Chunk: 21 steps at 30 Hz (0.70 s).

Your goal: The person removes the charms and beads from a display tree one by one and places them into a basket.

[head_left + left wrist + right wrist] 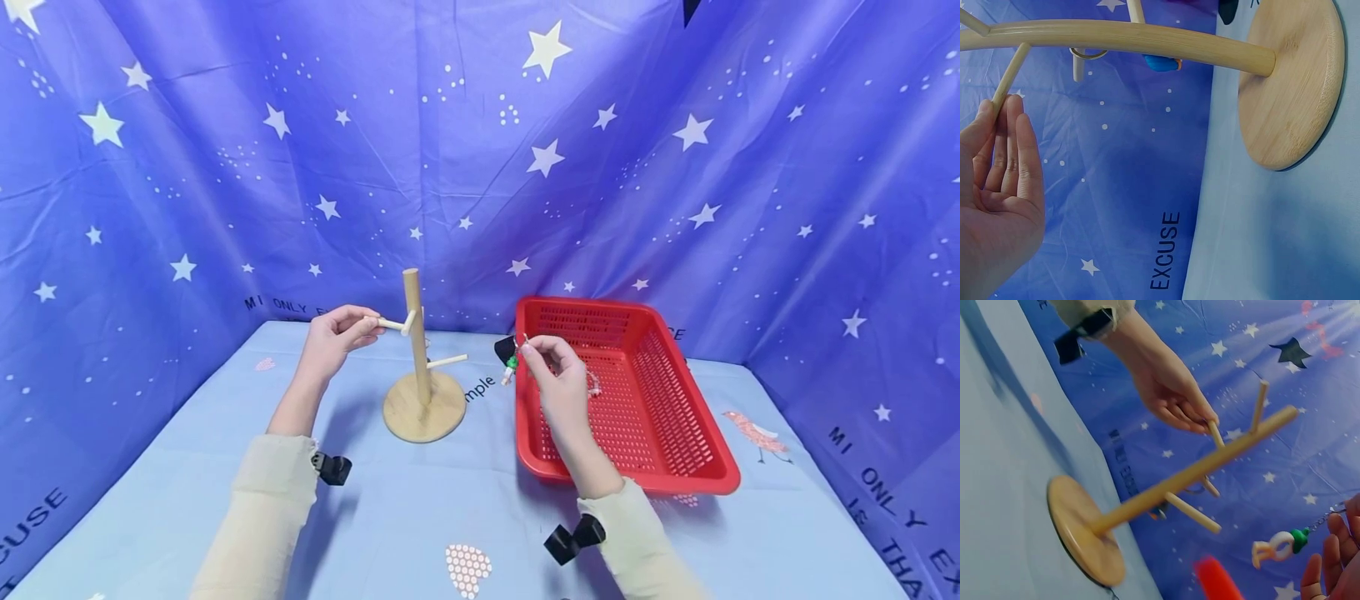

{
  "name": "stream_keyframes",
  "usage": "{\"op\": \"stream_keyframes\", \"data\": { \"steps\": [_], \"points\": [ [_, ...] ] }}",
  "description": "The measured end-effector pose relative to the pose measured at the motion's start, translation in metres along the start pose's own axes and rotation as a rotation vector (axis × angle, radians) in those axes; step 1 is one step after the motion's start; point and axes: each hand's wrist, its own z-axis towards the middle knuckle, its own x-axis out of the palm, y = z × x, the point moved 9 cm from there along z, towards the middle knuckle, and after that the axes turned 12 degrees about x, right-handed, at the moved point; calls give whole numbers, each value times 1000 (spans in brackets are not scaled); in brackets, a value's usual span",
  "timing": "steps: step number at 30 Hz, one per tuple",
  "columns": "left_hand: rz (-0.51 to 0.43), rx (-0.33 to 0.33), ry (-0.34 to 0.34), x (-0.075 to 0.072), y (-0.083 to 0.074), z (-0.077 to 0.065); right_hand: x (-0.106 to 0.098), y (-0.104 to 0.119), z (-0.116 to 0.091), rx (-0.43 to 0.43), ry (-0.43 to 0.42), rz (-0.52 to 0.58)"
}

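A wooden peg stand (417, 346) with a round base (1297, 94) stands upright on the table. My left hand (337, 337) pinches the end of an upper peg (1010, 78) between thumb and fingers. In my right hand (564, 392), a keychain (1282, 545) hangs from its chain, held at the top by thumb and fingertips; its charm is green, white and peach. That hand is over the basket's left rim, right of the stand. In the left wrist view, a metal ring (1094, 55) hangs on a rear peg, and a blue piece (1161, 63) shows partly behind the post.
A red perforated basket (731, 482) sits right of the stand, with a small pale beaded item (594, 383) inside. The table wears a light blue printed cloth (390, 517). Blue star-patterned curtains (450, 167) enclose the back and sides.
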Motion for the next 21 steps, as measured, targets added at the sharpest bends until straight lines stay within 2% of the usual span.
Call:
{"op": "stream_keyframes", "data": {
  "steps": [5, 13, 21],
  "points": [
    [-6, 11, 0, -2, 1, 0, -14, 4, 8, 12, -4, -92],
    [16, 9, 7, -2, 1, -1, -33, 6, 22, 22, 3, -146],
    [1, 7, 7, -1, 2, 0, -47, 9, 39, 27, 10, -238]
  ]
}}
